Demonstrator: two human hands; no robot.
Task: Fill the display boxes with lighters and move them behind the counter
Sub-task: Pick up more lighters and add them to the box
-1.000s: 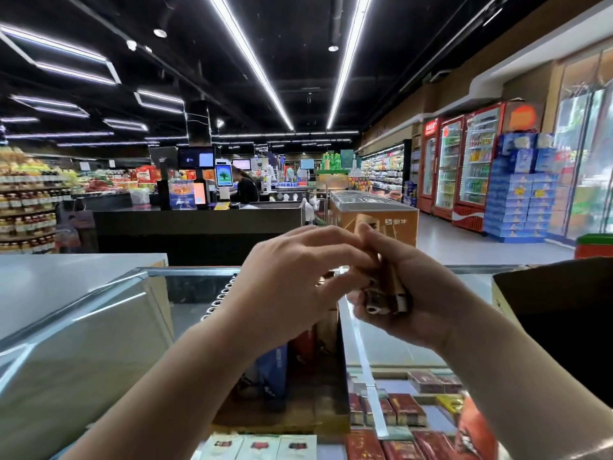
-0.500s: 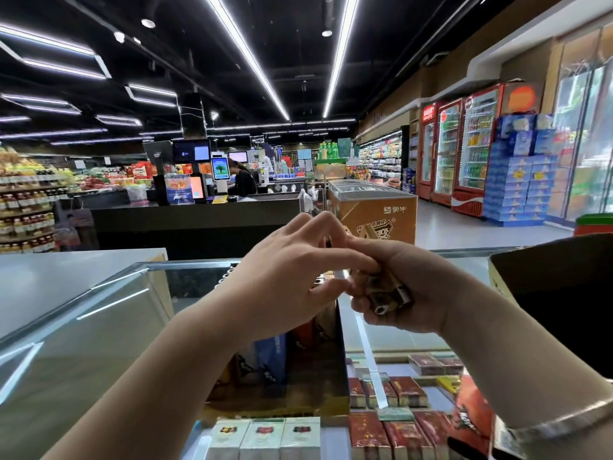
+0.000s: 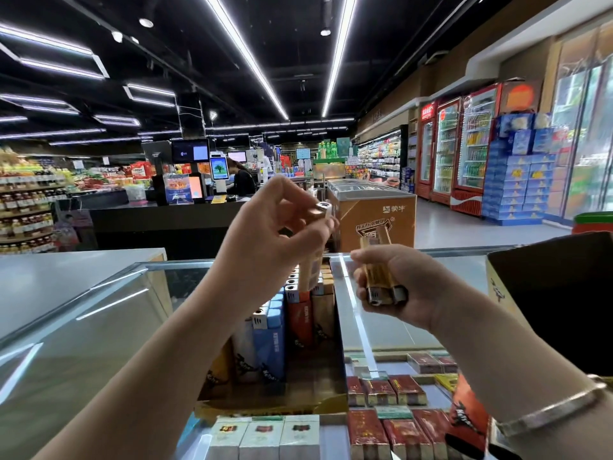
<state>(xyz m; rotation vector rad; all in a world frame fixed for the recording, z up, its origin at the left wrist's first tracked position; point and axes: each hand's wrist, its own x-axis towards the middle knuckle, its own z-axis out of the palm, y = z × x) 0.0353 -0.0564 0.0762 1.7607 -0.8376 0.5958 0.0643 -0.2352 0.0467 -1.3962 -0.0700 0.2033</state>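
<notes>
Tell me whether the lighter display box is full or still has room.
Still has room: lighters stand in the display box, but its near end shows bare floor.

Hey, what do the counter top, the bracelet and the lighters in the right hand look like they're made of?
Counter top: looks like clear glass, mirroring the ceiling lights, cartons visible beneath. Bracelet: apparently polished silvery metal, shiny. Lighters in the right hand: seemingly translucent amber plastic bodies with dull metal caps.
</notes>
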